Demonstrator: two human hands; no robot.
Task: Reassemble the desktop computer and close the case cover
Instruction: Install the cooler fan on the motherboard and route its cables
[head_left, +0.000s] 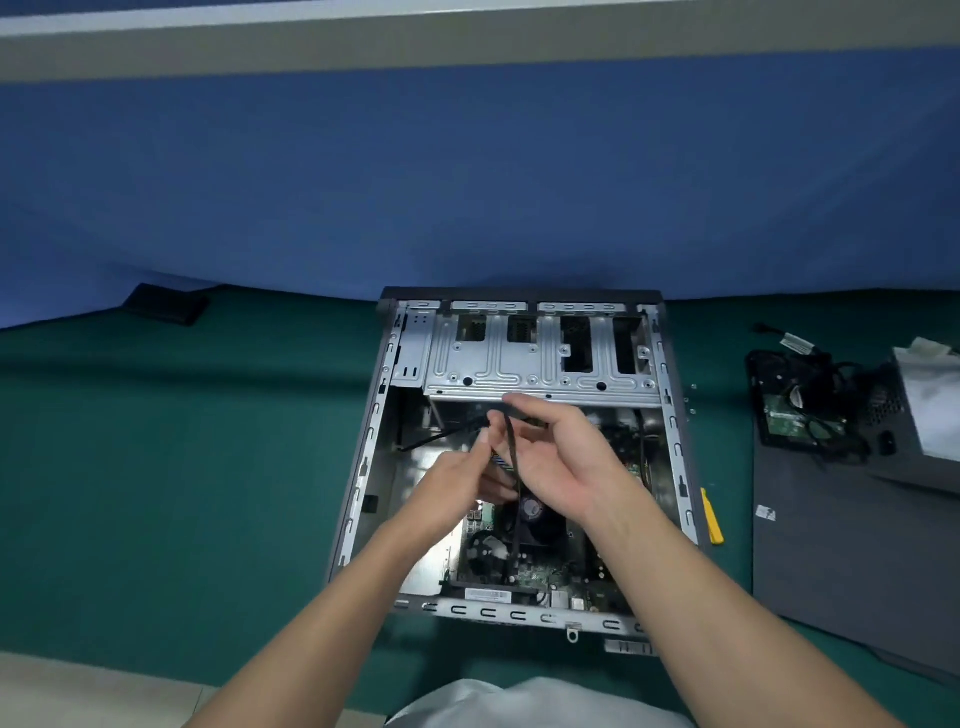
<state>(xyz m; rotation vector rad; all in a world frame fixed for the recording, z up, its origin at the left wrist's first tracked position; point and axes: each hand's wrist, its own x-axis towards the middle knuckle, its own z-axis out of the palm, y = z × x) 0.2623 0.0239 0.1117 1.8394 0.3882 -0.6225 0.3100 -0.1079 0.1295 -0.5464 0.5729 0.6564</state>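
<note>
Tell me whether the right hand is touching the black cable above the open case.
Touching. The head view shows the right hand pinching the black cable between thumb and fingertips, with no gap, above the open case.

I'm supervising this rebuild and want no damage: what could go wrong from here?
1. The black cable that the left hand and right hand pinch hangs across the cooler fan; left there, it might foul the blades.
2. Small screws lie loose on the green mat beside the case; they could get lost.
3. The power supply appears to rest on the case cover, so lifting the cover early could tip it.
</note>
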